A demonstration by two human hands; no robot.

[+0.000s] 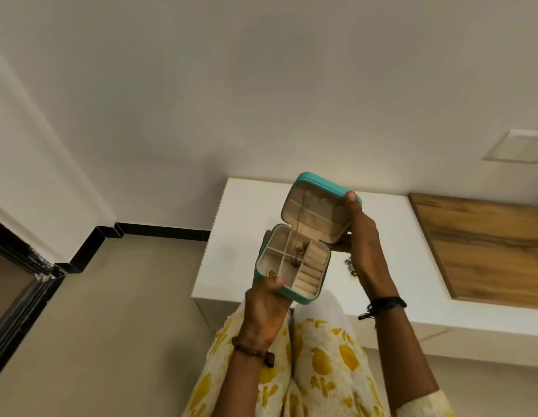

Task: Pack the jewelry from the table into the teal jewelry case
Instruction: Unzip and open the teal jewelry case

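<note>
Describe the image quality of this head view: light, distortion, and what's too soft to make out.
Head view: soft, even indoor light, no harsh glare; wide-angle bending curves the black skirting and the white table's edges. The open teal jewelry case is fairly clear, but the chain inside and the small jewelry piece on the table are too soft to identify.

Case [292, 267]: teal, square with rounded corners, cream lining, open and held tilted between both hands. Base rests in the left hand [266, 308], with divided compartments and a ring-roll section. Lid stands up, gripped at its edge by the right hand [362, 236].
Gold piece [271, 272]: small, in the compartment by the left thumb.
Chain [299, 251]: thin, in the centre compartments.
Jewelry [350, 266]: dark, small, on the desk just left of the right wrist; kind unclear.
</note>
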